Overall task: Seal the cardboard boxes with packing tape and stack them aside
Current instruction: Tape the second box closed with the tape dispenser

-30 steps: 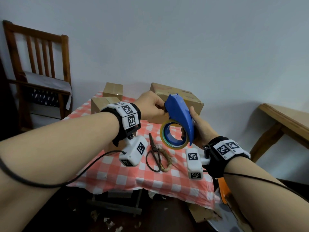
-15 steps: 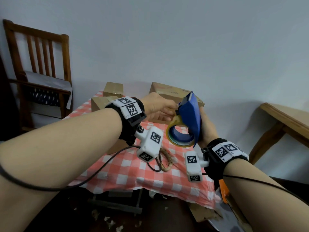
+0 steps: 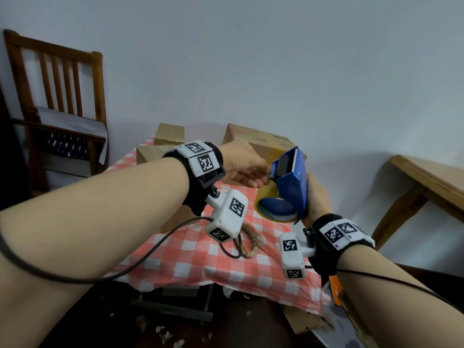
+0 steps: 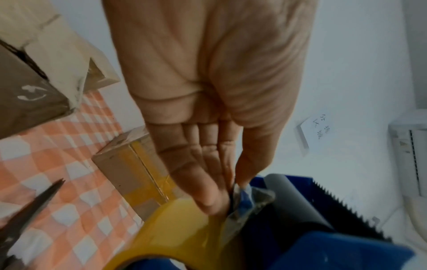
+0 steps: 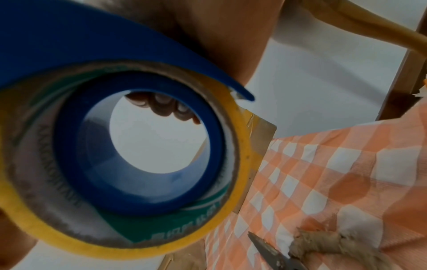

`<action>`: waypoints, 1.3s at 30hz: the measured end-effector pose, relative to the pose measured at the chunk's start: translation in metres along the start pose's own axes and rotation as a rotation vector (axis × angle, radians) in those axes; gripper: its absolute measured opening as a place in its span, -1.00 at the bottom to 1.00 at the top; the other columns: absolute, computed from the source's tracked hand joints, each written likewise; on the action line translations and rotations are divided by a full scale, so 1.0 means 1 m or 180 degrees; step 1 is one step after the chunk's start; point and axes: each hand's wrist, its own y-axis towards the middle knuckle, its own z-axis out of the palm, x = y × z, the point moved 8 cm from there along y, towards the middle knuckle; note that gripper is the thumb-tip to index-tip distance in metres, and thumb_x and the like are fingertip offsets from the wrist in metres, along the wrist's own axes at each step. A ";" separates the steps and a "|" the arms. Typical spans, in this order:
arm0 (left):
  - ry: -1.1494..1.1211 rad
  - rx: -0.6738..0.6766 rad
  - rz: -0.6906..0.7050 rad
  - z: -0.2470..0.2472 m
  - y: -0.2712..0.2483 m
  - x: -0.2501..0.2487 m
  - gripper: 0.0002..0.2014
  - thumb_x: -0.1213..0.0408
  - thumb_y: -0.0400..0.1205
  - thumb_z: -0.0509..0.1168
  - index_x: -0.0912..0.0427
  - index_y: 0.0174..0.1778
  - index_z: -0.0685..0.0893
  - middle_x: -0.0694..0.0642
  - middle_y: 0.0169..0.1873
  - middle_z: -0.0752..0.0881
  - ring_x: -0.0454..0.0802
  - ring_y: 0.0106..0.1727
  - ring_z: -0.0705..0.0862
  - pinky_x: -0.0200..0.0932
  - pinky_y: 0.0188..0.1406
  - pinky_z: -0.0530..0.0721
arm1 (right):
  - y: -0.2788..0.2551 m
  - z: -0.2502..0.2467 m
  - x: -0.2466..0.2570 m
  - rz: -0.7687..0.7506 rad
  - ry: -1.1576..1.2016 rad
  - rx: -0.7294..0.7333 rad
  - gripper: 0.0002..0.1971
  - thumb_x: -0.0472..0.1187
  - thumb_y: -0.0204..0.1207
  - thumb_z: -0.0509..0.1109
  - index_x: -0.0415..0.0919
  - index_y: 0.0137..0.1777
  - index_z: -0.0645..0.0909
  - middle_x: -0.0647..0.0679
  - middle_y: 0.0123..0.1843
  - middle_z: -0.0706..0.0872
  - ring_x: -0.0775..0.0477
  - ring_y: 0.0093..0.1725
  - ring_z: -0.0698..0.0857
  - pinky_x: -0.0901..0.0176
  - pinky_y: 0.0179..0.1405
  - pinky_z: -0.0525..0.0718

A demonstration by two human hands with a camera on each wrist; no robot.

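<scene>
A blue tape dispenser (image 3: 292, 182) loaded with yellow packing tape (image 3: 267, 208) is gripped in the right hand (image 3: 316, 198), above a checked tablecloth (image 3: 190, 254). The left hand (image 3: 242, 167) pinches the loose tape end (image 4: 248, 198) by the roller. Since a second ago, the dispenser has tilted, its serrated blade now facing up. Cardboard boxes (image 3: 256, 140) sit behind.

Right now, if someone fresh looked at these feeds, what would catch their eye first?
The blue tape dispenser, held up over the checked tablecloth in the right hand, with its yellow tape roll below. Next, the left hand pinching the loose tape end by the dispenser's roller. Behind them, taped cardboard boxes stand at the table's far edge, and scissors lie on the cloth beneath the wrists.
</scene>
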 end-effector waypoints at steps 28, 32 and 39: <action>-0.0353 0.0266 0.0070 0.008 0.004 0.008 -0.72 0.43 0.63 0.11 0.13 -0.42 0.39 -0.03 -0.64 0.29 -0.13 -0.62 0.25 -0.31 -0.58 0.19 | 0.007 -0.002 -0.006 0.0209 -0.0402 -0.0189 -0.73 0.00 0.65 0.28 -0.09 -0.25 0.55 -0.14 -0.48 0.62 -0.11 -0.58 0.58 0.17 -0.51 0.51; -0.0440 0.0179 0.0069 0.002 0.004 0.009 -0.75 0.41 0.64 0.14 0.16 -0.37 0.47 -0.01 -0.61 0.39 -0.11 -0.55 0.33 -0.29 -0.58 0.25 | 0.010 -0.004 -0.011 0.0352 -0.0322 -0.0249 -0.53 0.20 0.54 0.33 -0.24 -0.29 0.56 -0.09 -0.63 0.58 -0.15 -0.57 0.54 0.14 -0.45 0.49; -0.0490 0.0004 0.0048 -0.005 0.002 0.014 -0.93 0.35 0.60 0.31 0.28 -0.17 0.62 0.16 -0.29 0.66 0.01 -0.28 0.62 -0.32 -0.62 0.43 | 0.009 -0.004 -0.018 0.0419 -0.0436 -0.0228 -0.52 0.24 0.56 0.27 -0.22 -0.25 0.54 -0.09 -0.55 0.55 -0.11 -0.55 0.51 0.15 -0.46 0.46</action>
